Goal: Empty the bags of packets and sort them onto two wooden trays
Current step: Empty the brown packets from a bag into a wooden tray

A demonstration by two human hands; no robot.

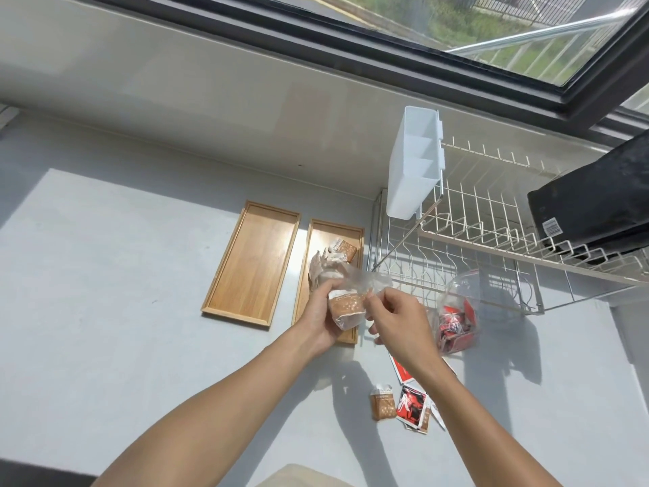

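Observation:
Two wooden trays lie side by side on the grey counter. The left tray [252, 262] holds nothing. The right tray [333, 237] carries several brown packets [342, 251]. Above its near end my left hand [321, 312] grips a clear plastic bag [347, 304] with brown packets inside. My right hand [398, 319] pinches the bag's open edge. A second clear bag [456, 311] full of red packets stands to the right. On the counter nearer me lie a loose brown packet [382, 402] and red packets [411, 404].
A white wire dish rack [491, 237] stands at the right with a white plastic holder [414, 163] hung on it and a black object [593, 198] on top. A wall and window run along the back.

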